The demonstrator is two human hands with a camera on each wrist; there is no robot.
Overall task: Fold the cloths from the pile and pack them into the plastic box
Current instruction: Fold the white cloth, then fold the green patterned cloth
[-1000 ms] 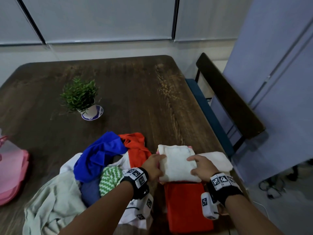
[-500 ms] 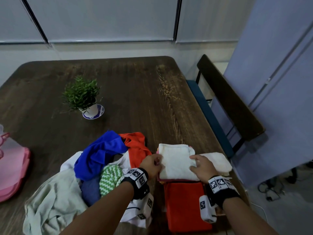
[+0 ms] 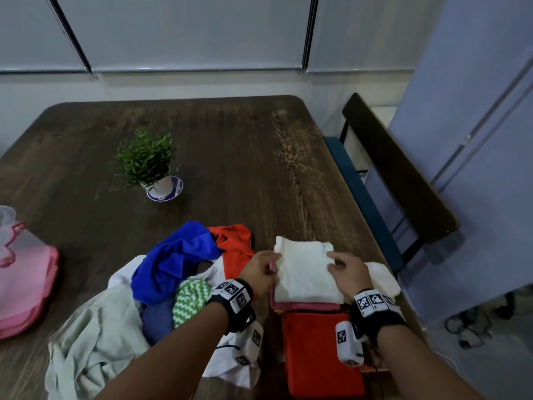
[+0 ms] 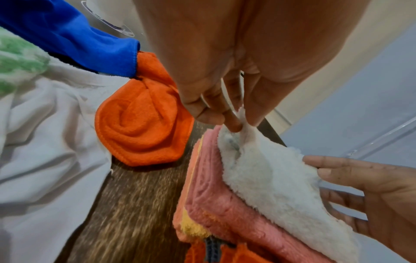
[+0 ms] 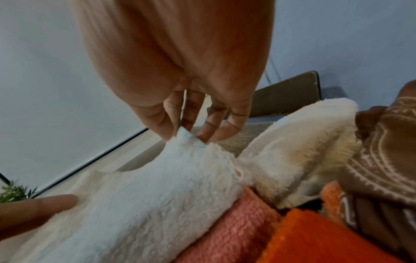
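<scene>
while the white cloth lay on the pink cloth, left hand and right hand each pinched one edge.

white cloth: plain fluffy white, seen pinched at both edges.
pink cloth: salmon pink, a yellow edge shown in the left wrist view.
folded orange cloth: bright orange-red, at 6 o'clock of the white one.
cream cloth: off-white, at 3 o'clock of it.
brown cloth: brown, lined with a pale pattern.
blue cloth: deep royal blue.
crumpled orange cloth: orange, at 9 o'clock of the white cloth.
zigzag cloth: green and white chevrons.
grey-green cloth: pale sage.
plastic box: pink.
plant: green leaves, white pot.
saucer: blue and white.
table: dark brown wood grain.
</scene>
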